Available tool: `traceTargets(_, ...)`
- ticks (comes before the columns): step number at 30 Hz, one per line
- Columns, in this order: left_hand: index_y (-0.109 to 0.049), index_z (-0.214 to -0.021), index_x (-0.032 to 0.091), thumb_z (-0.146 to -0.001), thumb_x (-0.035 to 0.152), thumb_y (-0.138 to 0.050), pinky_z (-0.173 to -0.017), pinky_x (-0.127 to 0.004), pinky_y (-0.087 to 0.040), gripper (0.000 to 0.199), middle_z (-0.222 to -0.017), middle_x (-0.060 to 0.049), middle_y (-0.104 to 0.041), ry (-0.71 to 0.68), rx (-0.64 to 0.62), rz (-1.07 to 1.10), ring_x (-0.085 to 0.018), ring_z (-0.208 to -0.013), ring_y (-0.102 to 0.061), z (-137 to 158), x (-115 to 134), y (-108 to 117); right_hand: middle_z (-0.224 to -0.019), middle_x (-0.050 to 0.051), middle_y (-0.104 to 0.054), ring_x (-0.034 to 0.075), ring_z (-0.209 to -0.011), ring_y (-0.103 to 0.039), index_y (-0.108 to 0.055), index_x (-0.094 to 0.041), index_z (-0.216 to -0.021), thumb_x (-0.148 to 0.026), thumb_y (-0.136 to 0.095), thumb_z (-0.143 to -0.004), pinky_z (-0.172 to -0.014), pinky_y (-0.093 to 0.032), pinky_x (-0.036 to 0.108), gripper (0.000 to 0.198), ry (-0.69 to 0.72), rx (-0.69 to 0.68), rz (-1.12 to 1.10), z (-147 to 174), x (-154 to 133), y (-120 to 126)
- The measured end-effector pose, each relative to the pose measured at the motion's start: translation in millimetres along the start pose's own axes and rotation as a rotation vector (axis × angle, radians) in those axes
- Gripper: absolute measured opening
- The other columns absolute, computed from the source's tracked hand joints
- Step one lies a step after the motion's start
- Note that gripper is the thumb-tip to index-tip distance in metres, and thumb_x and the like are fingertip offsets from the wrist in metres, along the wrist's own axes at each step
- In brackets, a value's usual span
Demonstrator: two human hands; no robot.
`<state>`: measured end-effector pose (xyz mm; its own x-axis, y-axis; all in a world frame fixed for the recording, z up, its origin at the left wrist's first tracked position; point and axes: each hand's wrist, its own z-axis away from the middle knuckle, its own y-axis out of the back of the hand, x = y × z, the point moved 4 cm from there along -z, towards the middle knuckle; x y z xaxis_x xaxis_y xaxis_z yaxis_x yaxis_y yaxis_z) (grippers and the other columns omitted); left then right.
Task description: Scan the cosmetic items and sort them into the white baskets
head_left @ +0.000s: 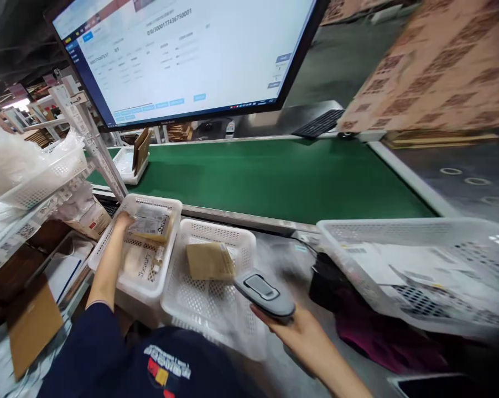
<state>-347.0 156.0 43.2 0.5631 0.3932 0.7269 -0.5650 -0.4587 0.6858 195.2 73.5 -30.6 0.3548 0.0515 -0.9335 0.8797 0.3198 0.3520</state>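
Observation:
My left hand (123,223) reaches into a white perforated basket (172,205) at the left and grips a clear packet (150,223) with printed labels, lifted above other packets in that basket. My right hand (293,326) holds a grey handheld barcode scanner (264,289), its head pointing toward the baskets. Between the hands stands a second white basket (243,236) holding a tan paper packet (210,261). My dark blue sleeve covers the left forearm.
A green conveyor belt (282,177) runs behind the baskets, under a large monitor (183,55). A big white basket (399,229) with papers sits at the right, a black keyboard (319,124) beyond. Shelving with bags and baskets (46,177) stands left. Cardboard boxes (440,72) are stacked far right.

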Motion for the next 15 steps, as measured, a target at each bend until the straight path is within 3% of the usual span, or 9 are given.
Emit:
traceTargets(4,-0.057,-0.074,0.023,-0.075,0.012,-0.079,-0.064,-0.025,-0.045,0.026,-0.060,0.007,-0.055,-0.006,-0.047,0.117,-0.015,-0.059,-0.054,35.7,11.1,28.2,-0.097,0.011,-0.076,0.032,-0.087,-0.076,-0.071,-0.023,-0.097,-0.055,-0.069,-0.092,-0.079,-0.062,0.045,0.032,0.188,-0.049,0.137,3.3,-52.3,-21.6)
traceTargets(8,-0.056,-0.080,0.023,-0.070,0.023,-0.084,-0.073,-0.023,-0.051,0.029,-0.075,0.002,-0.066,-0.112,-0.142,0.413,-0.018,-0.081,-0.071,90.3,22.9,33.6,-0.100,0.008,-0.068,0.027,-0.087,-0.071,-0.064,-0.024,-0.098,-0.033,-0.059,-0.087,-0.076,-0.053,0.038,0.016,0.289,-0.170,0.213,2.4,-95.6,-53.1)
traceTargets(12,-0.061,-0.091,0.024,-0.075,0.044,-0.093,-0.077,-0.027,-0.058,0.042,-0.086,-0.002,-0.074,-0.133,-0.348,0.497,-0.024,-0.091,-0.078,138.9,20.1,8.0,-0.101,0.007,-0.068,0.028,-0.089,-0.071,-0.064,-0.024,-0.103,-0.028,-0.058,-0.084,-0.077,-0.050,0.037,0.020,0.236,-0.216,0.272,6.2,-94.0,-63.3)
traceTargets(15,-0.069,-0.112,0.023,-0.083,0.051,-0.095,-0.080,-0.034,-0.063,0.048,-0.106,-0.010,-0.083,-0.120,-0.464,0.378,-0.029,-0.100,-0.082,135.7,14.3,-15.2,-0.096,0.008,-0.069,0.030,-0.085,-0.071,-0.062,-0.025,-0.098,-0.040,-0.058,-0.086,-0.076,-0.051,0.039,0.019,0.132,-0.207,0.267,20.2,-68.3,-52.6)
